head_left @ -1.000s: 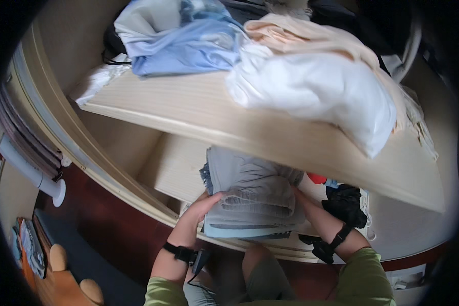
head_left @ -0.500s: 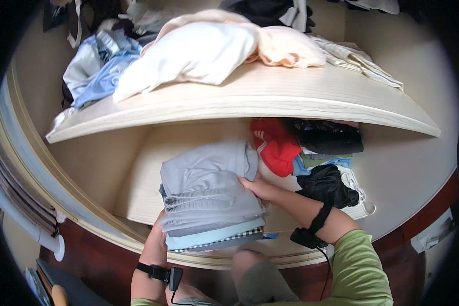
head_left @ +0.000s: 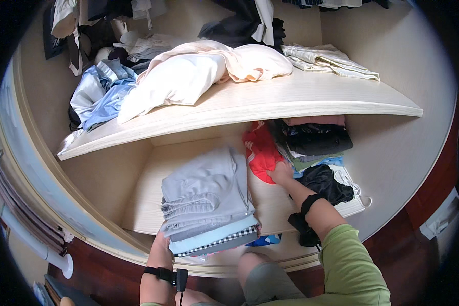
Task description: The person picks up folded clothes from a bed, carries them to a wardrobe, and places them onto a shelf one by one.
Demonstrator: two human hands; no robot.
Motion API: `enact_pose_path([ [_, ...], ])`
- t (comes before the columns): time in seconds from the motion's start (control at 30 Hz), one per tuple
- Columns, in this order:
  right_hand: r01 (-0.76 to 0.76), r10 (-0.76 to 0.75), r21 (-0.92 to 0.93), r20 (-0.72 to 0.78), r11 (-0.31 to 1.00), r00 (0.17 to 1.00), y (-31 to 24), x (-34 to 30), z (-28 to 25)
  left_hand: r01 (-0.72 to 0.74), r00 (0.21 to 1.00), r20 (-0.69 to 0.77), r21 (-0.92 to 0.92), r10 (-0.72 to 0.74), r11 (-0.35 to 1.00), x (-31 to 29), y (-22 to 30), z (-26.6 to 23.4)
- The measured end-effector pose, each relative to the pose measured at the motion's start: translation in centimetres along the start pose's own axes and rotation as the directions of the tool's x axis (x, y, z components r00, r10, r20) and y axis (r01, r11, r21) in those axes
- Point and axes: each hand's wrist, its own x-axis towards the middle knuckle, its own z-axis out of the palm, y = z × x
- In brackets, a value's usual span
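Inside a pale wooden closet: top shelf [head_left: 301,99] heaped with loose clothes [head_left: 188,76], lower shelf [head_left: 143,194] below it. Grey folded stack [head_left: 206,204] on the lower shelf, striped and checked layers at the bottom. Left hand [head_left: 162,240] under the stack's near edge, fingers hidden, cannot tell. Right hand [head_left: 280,173] pressed on red cloth [head_left: 260,150], fingers together.

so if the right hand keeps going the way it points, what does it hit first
The right hand points up and back into the lower shelf, and already rests at the red garment. That comes first, probably then the shelf's back wall, though depth is unclear.
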Motion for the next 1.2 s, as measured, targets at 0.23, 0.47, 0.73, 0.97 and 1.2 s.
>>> enact_pose_path([
  [0.23, 0.364, -0.187, 0.741, -0.315, 0.564, 0.931, 1.8, -0.4, -3.0, -0.171, 0.976, -0.119, 0.088, 0.181, 0.981, -1.1, 1.4, 1.5],
  [0.47, 0.091, -0.232, 0.994, -0.076, 0.054, 0.970, 3.4, -10.9, -13.1, -0.749, 0.469, 0.169, 0.597, 0.867, 0.289, -15.7, 4.5, 22.6],
  [0.73, 0.039, -0.549, 0.952, -0.209, -0.304, 0.810, 10.4, -19.0, -16.5, -0.845, 0.510, 0.814, 0.534, 0.278, -0.015, -16.1, -5.8, 34.2],
  [0.97, 0.005, -0.726, 0.972, -0.178, -0.234, 0.664, 14.1, -21.6, -18.1, -0.844, 0.342, 0.926, 0.377, -0.158, 0.381, -12.2, -14.0, 35.8],
  [1.2, 0.055, -0.582, 0.800, 0.385, 0.597, 0.717, 20.6, -22.0, -19.0, -0.743, 0.523, 0.838, 0.538, -0.158, 0.398, -10.0, -16.2, 35.4],
])
